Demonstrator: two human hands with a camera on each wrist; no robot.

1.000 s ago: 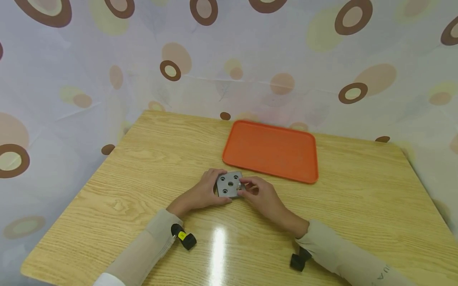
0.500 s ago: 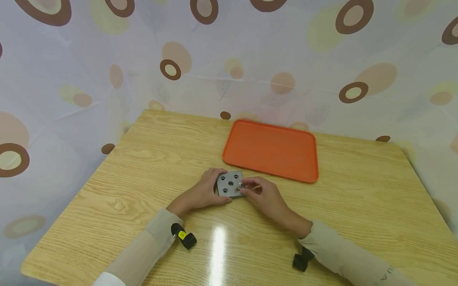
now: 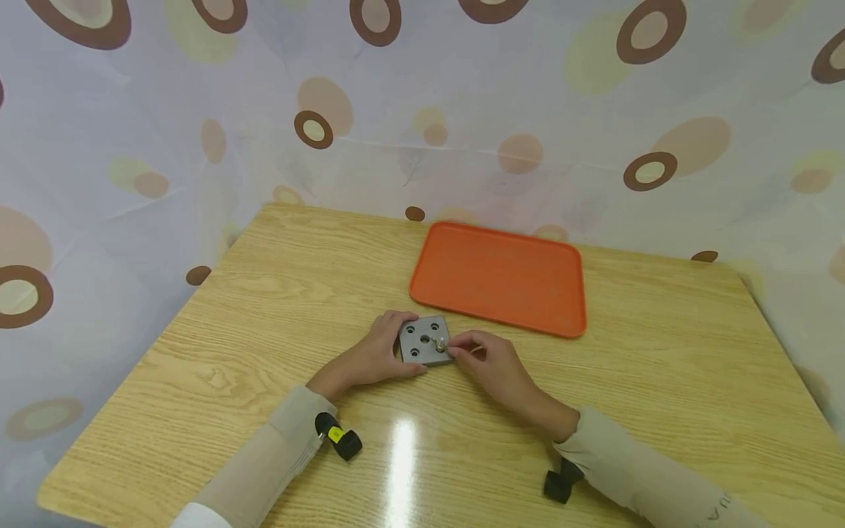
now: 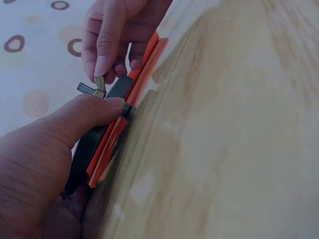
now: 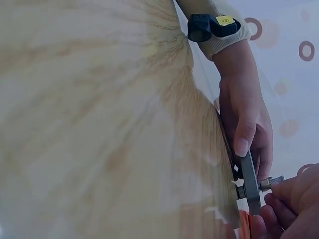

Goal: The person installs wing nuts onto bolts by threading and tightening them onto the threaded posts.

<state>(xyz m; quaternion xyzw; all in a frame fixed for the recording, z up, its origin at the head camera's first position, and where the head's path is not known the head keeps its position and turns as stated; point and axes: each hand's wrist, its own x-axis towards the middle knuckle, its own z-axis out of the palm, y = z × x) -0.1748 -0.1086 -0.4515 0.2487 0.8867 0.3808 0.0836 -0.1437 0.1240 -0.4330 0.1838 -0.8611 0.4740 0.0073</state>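
A grey square metal plate [image 3: 422,353] with several holes is held at its left end by my left hand [image 3: 379,356], thumb along the near edge and fingers at the far edge. A bolt [image 4: 85,88] passes through the plate near its right side, its threaded end sticking up and its head [image 5: 241,192] showing below. On the thread sits a wing nut [image 3: 439,344], close to the plate's face. My right hand [image 3: 498,370] pinches one wing of this nut between thumb and forefinger. In the left wrist view, my left thumb partly hides the plate.
An orange tray [image 3: 498,275] lies just behind the plate on the wooden table [image 3: 297,271]. A patterned cloth [image 3: 422,110] hangs behind the table and at its left. Each sleeve carries a black wrist camera [image 3: 339,438].
My right fingers have shifted slightly right while working the wing nut, and its wings have turned, now showing more plainly. The plate and my left hand have stayed put.
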